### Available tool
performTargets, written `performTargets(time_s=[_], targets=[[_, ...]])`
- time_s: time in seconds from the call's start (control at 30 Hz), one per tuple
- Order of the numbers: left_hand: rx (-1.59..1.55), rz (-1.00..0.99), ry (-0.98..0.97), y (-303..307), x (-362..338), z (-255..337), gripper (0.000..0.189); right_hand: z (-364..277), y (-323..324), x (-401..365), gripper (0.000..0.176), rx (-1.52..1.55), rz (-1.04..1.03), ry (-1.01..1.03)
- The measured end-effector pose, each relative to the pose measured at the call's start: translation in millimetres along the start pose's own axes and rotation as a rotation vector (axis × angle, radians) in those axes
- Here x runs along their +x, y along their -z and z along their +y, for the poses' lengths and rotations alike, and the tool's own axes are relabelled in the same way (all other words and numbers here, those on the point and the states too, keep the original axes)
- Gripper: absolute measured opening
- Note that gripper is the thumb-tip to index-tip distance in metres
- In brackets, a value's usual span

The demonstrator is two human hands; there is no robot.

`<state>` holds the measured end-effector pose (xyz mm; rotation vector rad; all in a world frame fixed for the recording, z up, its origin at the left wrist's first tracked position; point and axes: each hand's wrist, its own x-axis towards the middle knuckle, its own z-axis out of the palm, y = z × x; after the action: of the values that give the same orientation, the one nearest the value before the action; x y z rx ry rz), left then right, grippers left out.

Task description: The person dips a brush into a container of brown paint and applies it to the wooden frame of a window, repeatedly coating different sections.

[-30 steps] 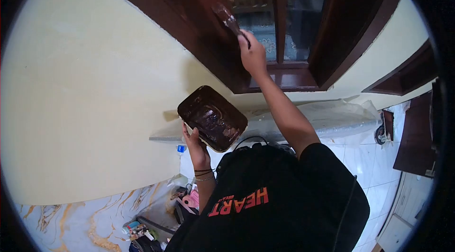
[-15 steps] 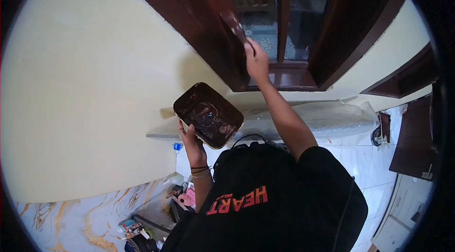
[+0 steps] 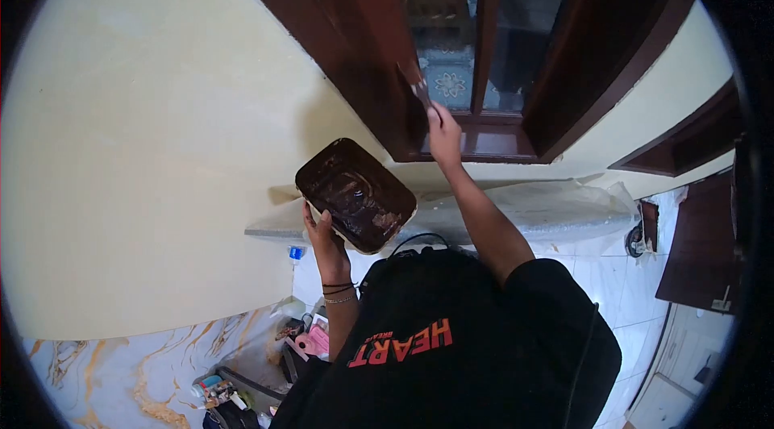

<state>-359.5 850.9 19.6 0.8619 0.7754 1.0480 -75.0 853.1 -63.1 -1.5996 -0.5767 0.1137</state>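
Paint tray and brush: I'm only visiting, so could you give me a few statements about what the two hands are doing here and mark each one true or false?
1. The left hand holds a tray smeared with dark brown paint. True.
2. The right hand holds a paint roller. False: it holds a brush, whose bristles are against the dark window frame.
3. The tray rests on the floor. False: it is held up in the air in front of the cream wall.
4. The left wrist wears thin bracelets. True.
5. The person's shirt is white. False: it is black with red lettering.
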Motion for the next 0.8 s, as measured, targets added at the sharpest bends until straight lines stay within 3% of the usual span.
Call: performTargets(time_s=[0.07, 0.17, 0.27, 0.33, 0.4, 0.43, 0.5, 0.53, 0.6, 0.73, 0.8], targets=[[0.004, -0.008, 0.007, -4, 1, 0, 0.074, -30, -2, 22, 0.035, 0.069, 0.042, 0.117], [0.006, -0.024, 0.001, -3, 2, -1, 0.075, -30, -2, 33, 0.035, -0.021, 0.025, 0.114], [0.004, -0.026, -0.006, -6, -1, 1, 0.078, 24, 0, 8, 0.036, -0.123, -0.026, 0.019], [0.000, -0.011, -0.008, -4, -3, -1, 0.080, 67, 7, -16, 0.035, -0.266, -0.090, -0.160], [-0.001, 0.011, -0.021, 1, -3, -4, 0.081, 107, 13, -31, 0.035, -0.294, -0.089, -0.094], [-0.005, 0.026, -0.033, 2, -3, -2, 0.081, 100, 20, -29, 0.035, -0.288, -0.106, -0.085], [-0.029, 0.004, -0.011, 3, -6, -1, 0.080, 80, 42, -26, 0.035, -0.223, -0.408, -0.305], [-0.032, 0.021, -0.016, 4, -7, 0, 0.080, 65, 51, -25, 0.035, -0.224, -0.426, -0.302], [0.018, 0.027, -0.004, 4, -6, -1, 0.080, 29, 71, -22, 0.034, -0.041, -0.404, -0.183], [0.021, 0.041, -0.007, 0, -6, 0, 0.081, -55, 104, -27, 0.032, 0.025, -0.501, -0.132], [0.054, 0.033, 0.010, 5, -5, -6, 0.082, -84, 110, -34, 0.032, -0.060, -0.763, 0.026]])
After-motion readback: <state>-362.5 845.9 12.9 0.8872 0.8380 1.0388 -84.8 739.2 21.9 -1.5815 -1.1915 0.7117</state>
